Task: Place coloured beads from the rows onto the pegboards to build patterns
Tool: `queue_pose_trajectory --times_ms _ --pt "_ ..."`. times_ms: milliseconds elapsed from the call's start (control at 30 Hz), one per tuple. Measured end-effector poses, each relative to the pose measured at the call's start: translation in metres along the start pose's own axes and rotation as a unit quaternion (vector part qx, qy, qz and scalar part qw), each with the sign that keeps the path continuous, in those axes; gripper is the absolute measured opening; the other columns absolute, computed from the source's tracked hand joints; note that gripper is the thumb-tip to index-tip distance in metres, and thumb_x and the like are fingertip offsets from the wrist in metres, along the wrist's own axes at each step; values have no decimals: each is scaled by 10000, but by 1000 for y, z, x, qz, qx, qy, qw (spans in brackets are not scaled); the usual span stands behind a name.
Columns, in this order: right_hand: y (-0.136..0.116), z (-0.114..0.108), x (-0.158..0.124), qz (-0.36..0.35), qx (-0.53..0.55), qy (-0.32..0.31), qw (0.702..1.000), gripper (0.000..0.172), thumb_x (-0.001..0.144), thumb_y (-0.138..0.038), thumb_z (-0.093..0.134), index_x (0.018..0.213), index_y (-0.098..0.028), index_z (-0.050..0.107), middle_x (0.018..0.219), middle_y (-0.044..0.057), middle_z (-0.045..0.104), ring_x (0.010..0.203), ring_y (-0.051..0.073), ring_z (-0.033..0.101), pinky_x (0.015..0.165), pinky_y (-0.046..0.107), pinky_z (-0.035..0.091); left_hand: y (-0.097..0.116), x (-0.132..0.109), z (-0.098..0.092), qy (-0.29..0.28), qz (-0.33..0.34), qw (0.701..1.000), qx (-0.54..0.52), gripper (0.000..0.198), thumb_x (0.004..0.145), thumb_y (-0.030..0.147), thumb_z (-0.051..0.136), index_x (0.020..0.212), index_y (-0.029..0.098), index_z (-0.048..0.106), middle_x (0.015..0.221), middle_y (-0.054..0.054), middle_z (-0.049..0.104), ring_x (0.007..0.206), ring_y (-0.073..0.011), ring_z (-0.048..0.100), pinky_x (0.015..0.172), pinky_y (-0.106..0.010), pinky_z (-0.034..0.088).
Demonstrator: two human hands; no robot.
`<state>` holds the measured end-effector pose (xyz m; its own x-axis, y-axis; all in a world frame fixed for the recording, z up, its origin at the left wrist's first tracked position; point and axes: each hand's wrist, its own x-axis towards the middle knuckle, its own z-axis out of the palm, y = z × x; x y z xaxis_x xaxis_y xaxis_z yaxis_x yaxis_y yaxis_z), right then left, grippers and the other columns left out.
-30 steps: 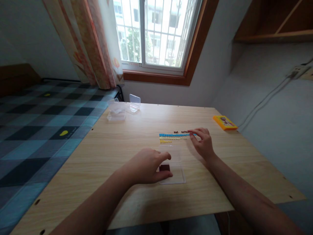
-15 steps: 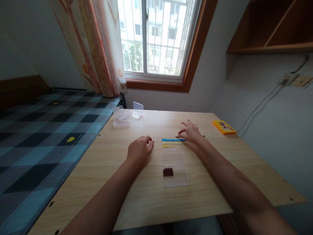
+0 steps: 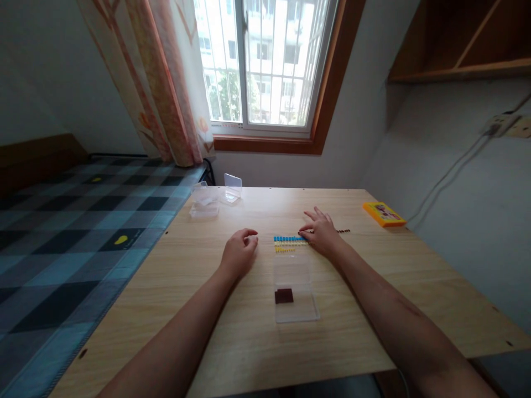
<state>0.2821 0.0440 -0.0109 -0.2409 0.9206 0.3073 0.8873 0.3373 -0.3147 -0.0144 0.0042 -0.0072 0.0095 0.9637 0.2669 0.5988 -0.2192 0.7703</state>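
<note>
On the wooden table [image 3: 215, 331] lie short rows of tiny blue beads [image 3: 287, 239] and yellow beads [image 3: 284, 247], with a row of dark beads [image 3: 343, 231] further right. My right hand [image 3: 320, 236] rests on the right end of the rows, fingers spread, fingertips touching the beads. My left hand [image 3: 239, 255] lies on the table left of the rows, fingers loosely curled, with nothing visible in it. A clear plastic plate [image 3: 294, 293] carrying a small dark brown square [image 3: 284, 296] sits nearer to me.
Clear plastic boxes [image 3: 205, 202] and a small open lid [image 3: 232, 187] stand at the table's far left corner. A yellow flat box [image 3: 384, 214] lies at the far right. A checked bed [image 3: 74, 232] borders the table's left edge; a window and curtain are behind.
My left hand left the clear plate and moved up beside the bead rows. My right hand slid leftward along the rows, uncovering the dark beads. The view tilted slightly.
</note>
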Motion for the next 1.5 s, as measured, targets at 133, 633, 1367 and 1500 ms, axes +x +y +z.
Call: queue_pose_trajectory --times_ms 133,633,1367,1500 --pt "1 2 2 1 5 -4 1000 145 917 -345 709 930 -303 847 1529 95 549 1534 375 265 1179 679 194 1 0 -1 -2 7 1000 19 280 887 312 557 1049 174 739 1071 -92 761 981 -239 714 946 -391 554" --pt "-1 -3 7 -30 -2 24 999 126 912 -242 707 914 -230 832 1486 126 592 1500 361 365 1179 625 277 1 1 -1 0 22 999 41 290 883 309 544 1039 170 745 1074 -100 757 1009 -252 698 986 -417 534" --pt "-79 -92 -140 -180 49 39 982 172 984 -236 619 955 -251 788 1003 51 797 879 214 744 815 361 591 31 -22 -5 -86 179 979 44 230 952 311 544 1054 195 713 904 -26 636 679 -131 553 719 -296 487" --pt "-101 -75 -149 -202 44 -29 978 171 984 -218 619 906 -237 770 940 47 776 830 200 702 763 332 551 37 -29 -8 -149 188 970 37 276 963 382 547 1077 193 713 807 -10 631 699 -151 562 677 -283 447"
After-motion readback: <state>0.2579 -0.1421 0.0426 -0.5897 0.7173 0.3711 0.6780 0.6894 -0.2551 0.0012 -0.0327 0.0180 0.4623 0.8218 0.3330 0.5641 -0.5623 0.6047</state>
